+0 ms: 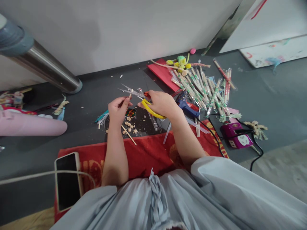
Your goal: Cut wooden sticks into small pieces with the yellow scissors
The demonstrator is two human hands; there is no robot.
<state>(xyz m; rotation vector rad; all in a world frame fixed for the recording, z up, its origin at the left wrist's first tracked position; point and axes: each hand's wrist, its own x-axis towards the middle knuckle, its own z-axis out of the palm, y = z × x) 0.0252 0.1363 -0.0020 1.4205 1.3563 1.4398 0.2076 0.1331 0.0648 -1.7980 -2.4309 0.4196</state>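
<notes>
Head view, one entry per item.

Left hand (118,109): raised over the dark floor, fingers pinched together on a thin wooden stick (130,94); the stick's upper end sits between the scissor blades.

Right hand (162,103): fingers curled tight through the yellow handles of the scissors (141,99); the blades stand apart, pointing left, with the stick between them.

Cut pieces (130,125): a scatter of short wooden bits on the floor beneath the hands, beside a longer stick (129,134) lying at a slant. By the look of it, a good number of cuts are done and the held stick has length left.

Wrapped chopsticks (203,88): a large loose pile to the right, many in clear sleeves, which suggests much stock is unused.

Glue gun (187,107): blue, lying just behind the right wrist; whether it is the one plugged in cannot be told.

Power strip (236,135): purple, at right, with a black cord running off it.

Red mat (144,153): under the forearms, patterned in gold.

Phone (67,183): at lower left on the mat's edge, screen dark, a white cable across it.

Pom-poms (181,61): yellow and green, on a red sheet by the wall.

Metal pipe (45,67): slanting down at upper left.
</notes>
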